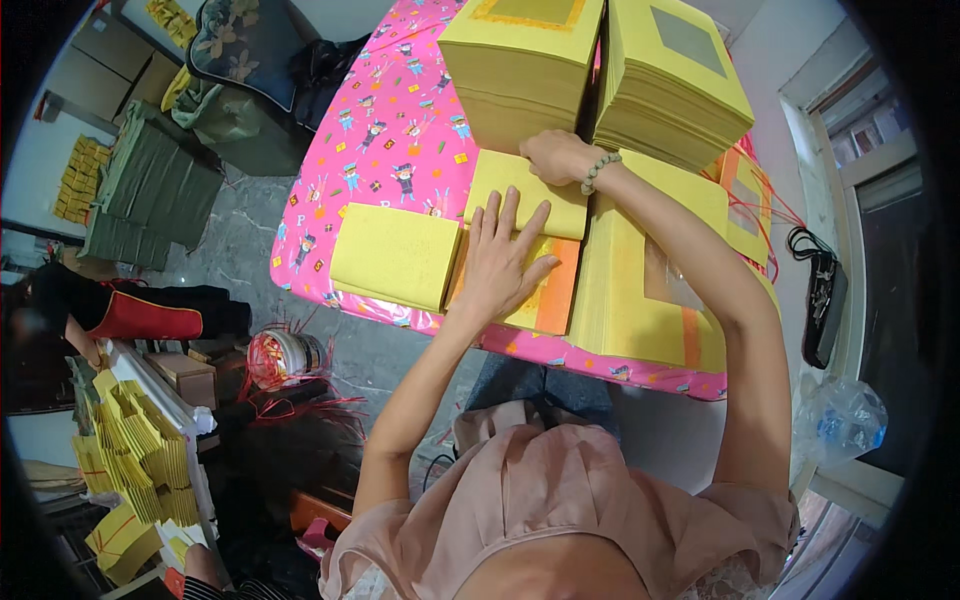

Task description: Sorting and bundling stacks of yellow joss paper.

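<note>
Yellow paper [568, 211] lies partly hidden under the wide-spread left hand [500, 268]; whether the curled right hand [560, 157] grips is unclear.

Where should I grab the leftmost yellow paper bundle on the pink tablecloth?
Probably by the left edge of the yellow paper bundle, coming from the left: it lies flat, and that edge meets just the pink tablecloth, while orange-printed paper sits close along its right.

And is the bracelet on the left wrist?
No, the bracelet circles the wrist of the right hand.
</note>
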Demonstrator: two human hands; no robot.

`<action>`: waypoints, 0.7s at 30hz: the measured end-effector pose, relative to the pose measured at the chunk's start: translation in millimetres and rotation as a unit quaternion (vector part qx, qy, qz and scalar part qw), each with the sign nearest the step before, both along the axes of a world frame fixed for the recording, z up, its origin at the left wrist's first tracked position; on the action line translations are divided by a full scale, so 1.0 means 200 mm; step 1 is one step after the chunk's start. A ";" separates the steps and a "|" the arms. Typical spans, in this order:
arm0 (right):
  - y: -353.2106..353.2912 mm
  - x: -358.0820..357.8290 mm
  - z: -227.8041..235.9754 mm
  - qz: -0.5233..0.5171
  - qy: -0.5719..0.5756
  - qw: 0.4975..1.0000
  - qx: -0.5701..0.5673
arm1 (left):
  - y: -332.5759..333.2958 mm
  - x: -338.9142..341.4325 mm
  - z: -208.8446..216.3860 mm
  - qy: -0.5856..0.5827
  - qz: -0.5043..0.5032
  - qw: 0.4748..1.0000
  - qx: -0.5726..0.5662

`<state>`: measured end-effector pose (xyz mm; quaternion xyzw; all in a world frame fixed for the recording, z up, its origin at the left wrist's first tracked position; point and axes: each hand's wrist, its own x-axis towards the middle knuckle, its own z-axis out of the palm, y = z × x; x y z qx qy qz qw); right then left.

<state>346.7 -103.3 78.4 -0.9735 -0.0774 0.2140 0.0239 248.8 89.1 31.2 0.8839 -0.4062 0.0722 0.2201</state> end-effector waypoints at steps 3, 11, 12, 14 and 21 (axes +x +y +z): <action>0.00 0.00 -0.03 0.007 -0.036 0.999 0.018 | 0.00 -0.01 -0.01 0.000 0.000 1.000 -0.004; -0.05 -0.02 -0.02 0.039 -0.081 0.996 -0.016 | -0.03 -0.01 -0.01 0.002 -0.013 1.000 0.012; -0.02 -0.04 0.01 0.040 -0.080 0.996 -0.014 | -0.01 -0.01 -0.02 0.003 -0.006 1.000 0.016; 0.09 -0.17 0.15 0.047 -0.161 0.986 -0.025 | 0.00 -0.01 -0.02 0.003 -0.003 1.000 0.017; 0.23 -0.43 0.17 0.140 0.034 0.980 -0.137 | -0.01 0.00 0.00 0.014 -0.015 0.999 0.025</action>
